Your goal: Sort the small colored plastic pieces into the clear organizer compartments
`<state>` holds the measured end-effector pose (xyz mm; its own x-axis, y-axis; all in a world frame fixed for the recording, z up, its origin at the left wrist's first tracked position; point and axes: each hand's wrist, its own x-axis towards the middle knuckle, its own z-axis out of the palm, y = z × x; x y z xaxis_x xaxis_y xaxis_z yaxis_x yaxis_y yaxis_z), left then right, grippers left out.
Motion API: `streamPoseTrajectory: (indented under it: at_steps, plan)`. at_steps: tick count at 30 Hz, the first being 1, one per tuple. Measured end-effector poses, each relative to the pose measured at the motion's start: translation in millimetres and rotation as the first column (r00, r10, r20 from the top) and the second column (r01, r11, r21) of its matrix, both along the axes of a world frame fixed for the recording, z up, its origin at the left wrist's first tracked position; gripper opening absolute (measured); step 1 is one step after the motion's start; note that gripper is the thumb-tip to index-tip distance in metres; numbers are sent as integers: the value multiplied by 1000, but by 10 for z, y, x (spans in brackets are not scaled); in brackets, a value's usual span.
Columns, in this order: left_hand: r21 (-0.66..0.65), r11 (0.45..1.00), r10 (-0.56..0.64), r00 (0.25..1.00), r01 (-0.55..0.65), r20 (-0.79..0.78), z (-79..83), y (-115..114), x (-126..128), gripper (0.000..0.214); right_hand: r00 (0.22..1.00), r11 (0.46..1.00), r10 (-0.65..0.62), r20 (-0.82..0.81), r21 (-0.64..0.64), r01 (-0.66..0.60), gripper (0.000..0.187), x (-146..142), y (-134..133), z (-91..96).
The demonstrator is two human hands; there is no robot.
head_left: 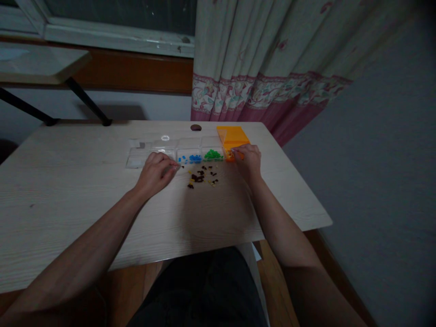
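Note:
My left hand (156,173) rests at the front of a row of clear plastic compartments (132,161). Its fingertips are pinched together beside the blue pieces (195,158); what they hold, if anything, is too small to make out. Over an orange lidded compartment (235,133) at the row's right end, my right hand (250,160) has its fingers closed in a pinch near small yellowish pieces (229,154). Whether a piece is in them is hidden. Green pieces (213,155) fill the compartment between. Loose dark brown pieces (197,178) and some yellow ones lie scattered on the table between my hands.
The pale wooden table (153,231) ends on the right by a grey wall (368,150). A curtain (235,59) hangs behind it. At the back left stands a raised shelf (41,63) on black legs. A brown oval (195,128) shows near the back edge.

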<state>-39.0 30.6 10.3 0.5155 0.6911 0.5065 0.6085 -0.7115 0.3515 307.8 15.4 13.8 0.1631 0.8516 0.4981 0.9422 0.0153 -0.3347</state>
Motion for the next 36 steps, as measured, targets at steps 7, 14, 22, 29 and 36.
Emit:
streamPoseTrajectory:
  at_steps: [7, 14, 22, 29, 36]
  plan:
    - [-105, 964, -253, 963, 244, -87, 19, -79, 82, 24, 975, 975, 223, 20, -4, -223, 23, -142, -28, -8]
    - [-168, 923, -362, 929, 345, -79, 17, -169, 155, 22, 942, 942, 333, 34, -57, -331, 22, -322, -48, -43]
    - [-193, 913, -384, 917, 360, -107, 2, -162, 162, 19, 917, 916, 398, 18, -63, -396, 20, -363, -65, -84]
    - [-198, 919, -364, 927, 342, -89, -1, -160, 160, 22, 910, 908, 415, 25, -78, -412, 21, -367, -72, -89]
    - [-157, 937, -329, 940, 313, -91, -31, -99, 120, 22, 786, 782, 618, 19, -109, -613, 17, -335, -60, -34]
